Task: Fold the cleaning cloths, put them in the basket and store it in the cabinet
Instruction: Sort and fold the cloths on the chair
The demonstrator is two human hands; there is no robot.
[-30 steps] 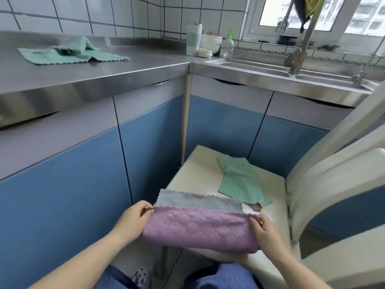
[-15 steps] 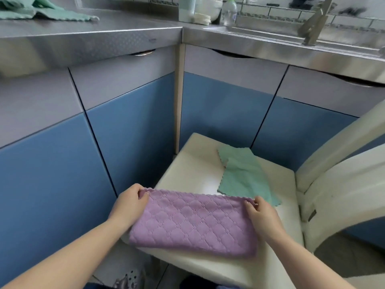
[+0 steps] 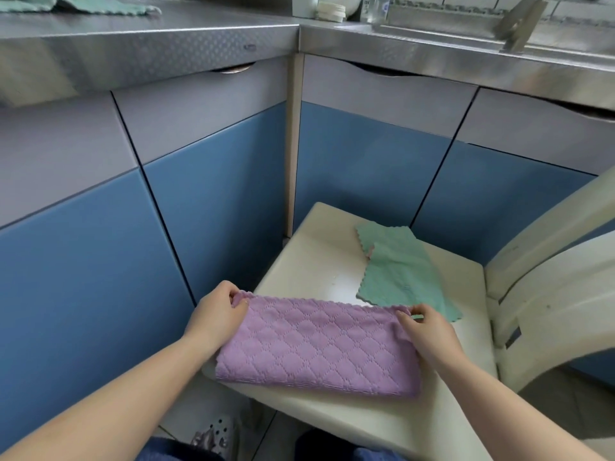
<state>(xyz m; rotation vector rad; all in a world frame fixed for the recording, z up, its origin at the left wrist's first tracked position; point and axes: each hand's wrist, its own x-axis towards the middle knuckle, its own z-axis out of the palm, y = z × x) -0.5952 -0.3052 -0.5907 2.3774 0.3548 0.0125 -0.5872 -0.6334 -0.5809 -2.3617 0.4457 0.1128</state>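
A purple quilted cloth [image 3: 316, 344] lies folded in half on the front of a cream chair seat [image 3: 319, 254]. My left hand [image 3: 214, 319] pinches its far left corner. My right hand [image 3: 427, 331] pinches its far right corner. Behind it on the seat lies a green cloth [image 3: 396, 271], folded into a long strip, its near end just past my right fingers. Another green cloth [image 3: 83, 3] lies crumpled on the steel counter at the top left. No basket is in view.
Blue and grey cabinet doors [image 3: 206, 181] stand shut in the corner under the steel counter [image 3: 166, 34]. The cream chair back [image 3: 549, 261] rises at the right. A cup, a bottle and a tap stand by the sink [image 3: 432, 28] at the top right.
The purple cloth was held up with a grey layer showing; now it is folded over and laid flat on the seat. The view has tilted down.
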